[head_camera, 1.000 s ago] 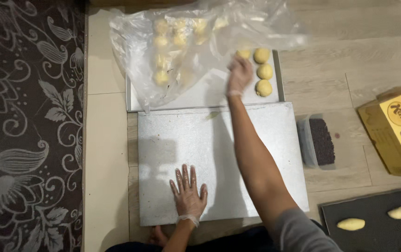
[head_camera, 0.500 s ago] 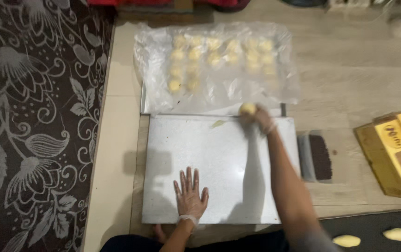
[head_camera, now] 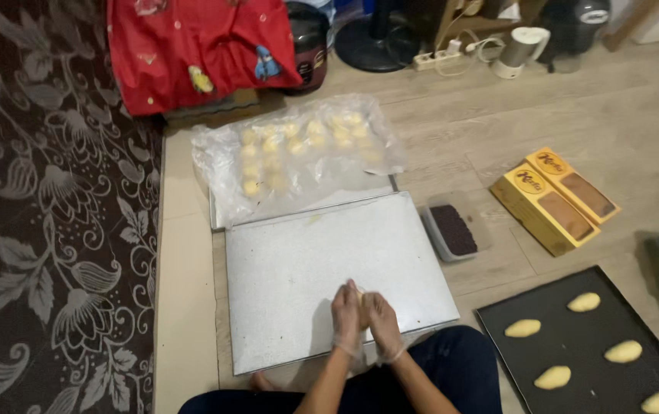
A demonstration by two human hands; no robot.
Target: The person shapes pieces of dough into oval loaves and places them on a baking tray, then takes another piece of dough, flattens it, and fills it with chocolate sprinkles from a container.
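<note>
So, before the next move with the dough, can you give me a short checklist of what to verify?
1. Dough piece held between left hand and right hand: ok.
2. Metal board bare under the hands: ok.
3. Black tray has open spots among the shaped pieces: ok.
4. Plastic sheet covers the remaining dough balls: ok.
5. Dark filling box beside the board, uncovered: cannot tell.
6. Dough shape finished: cannot tell, hands hide it.
</note>
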